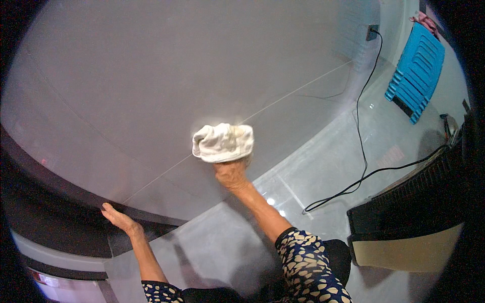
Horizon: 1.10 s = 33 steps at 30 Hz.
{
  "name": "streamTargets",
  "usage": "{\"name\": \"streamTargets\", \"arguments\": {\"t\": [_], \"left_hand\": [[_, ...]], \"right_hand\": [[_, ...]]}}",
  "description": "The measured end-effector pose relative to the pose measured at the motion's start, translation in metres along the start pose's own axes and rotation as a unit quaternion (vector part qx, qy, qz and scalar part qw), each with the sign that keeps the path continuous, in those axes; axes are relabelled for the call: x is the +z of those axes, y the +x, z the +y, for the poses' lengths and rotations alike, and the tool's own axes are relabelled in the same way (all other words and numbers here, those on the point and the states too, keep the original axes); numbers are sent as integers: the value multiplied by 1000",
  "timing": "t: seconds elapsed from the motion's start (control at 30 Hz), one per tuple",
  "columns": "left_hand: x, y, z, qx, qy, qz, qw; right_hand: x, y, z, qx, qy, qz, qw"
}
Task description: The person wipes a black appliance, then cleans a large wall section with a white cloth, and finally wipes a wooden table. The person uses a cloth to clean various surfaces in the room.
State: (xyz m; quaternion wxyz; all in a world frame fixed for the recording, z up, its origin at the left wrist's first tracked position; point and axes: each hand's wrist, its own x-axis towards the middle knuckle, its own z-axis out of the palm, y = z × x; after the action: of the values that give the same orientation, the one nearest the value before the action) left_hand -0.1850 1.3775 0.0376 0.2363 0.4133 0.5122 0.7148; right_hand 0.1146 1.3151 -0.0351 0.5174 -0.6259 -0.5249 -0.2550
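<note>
A folded white cloth (225, 143) lies against the glossy grey wall (192, 65), over a thin pale seam line. My right hand (232, 174) grips it from below, with the fingers mostly hidden behind the cloth. Lower and to the left, my left hand (120, 218) is stretched out with nothing in it. Its fingertips are at the dark band (65, 187) along the wall's lower left edge; whether they press on it I cannot tell. Both forearms come up from the lower edge in dark sleeves with pale spots.
A black cable (359, 116) runs from a wall socket (372, 33) down to the grey tiled floor (323, 151). A blue folded plastic piece (419, 68) leans at the upper right, near pink cloth (427, 22). A black and beige item (404, 247) stands at the right.
</note>
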Motion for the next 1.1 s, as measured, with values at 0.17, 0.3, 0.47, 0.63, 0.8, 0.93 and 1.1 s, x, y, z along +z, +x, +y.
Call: {"name": "streamTargets", "arguments": {"t": [0.17,0.3,0.47,0.63,0.8,0.93,1.1], "left_hand": [[-13,17,17,-6,27,22,999],[-30,40,26,8,31,34,999],[-32,54,64,2,52,5,999],[-25,54,75,-12,82,5,997],[-11,28,59,4,57,-19,998],[-2,4,37,3,53,-35,998],[-1,-18,22,3,34,-14,999]], "right_hand": [[-15,44,55,47,-69,102,991],[-34,69,77,185,-96,167,964],[-42,69,69,545,-75,70,832],[-41,47,87,466,24,155,871],[-42,53,21,427,-8,85,900],[-18,16,-38,238,-32,68,968],[-7,-25,-22,54,-81,111,989]]}}
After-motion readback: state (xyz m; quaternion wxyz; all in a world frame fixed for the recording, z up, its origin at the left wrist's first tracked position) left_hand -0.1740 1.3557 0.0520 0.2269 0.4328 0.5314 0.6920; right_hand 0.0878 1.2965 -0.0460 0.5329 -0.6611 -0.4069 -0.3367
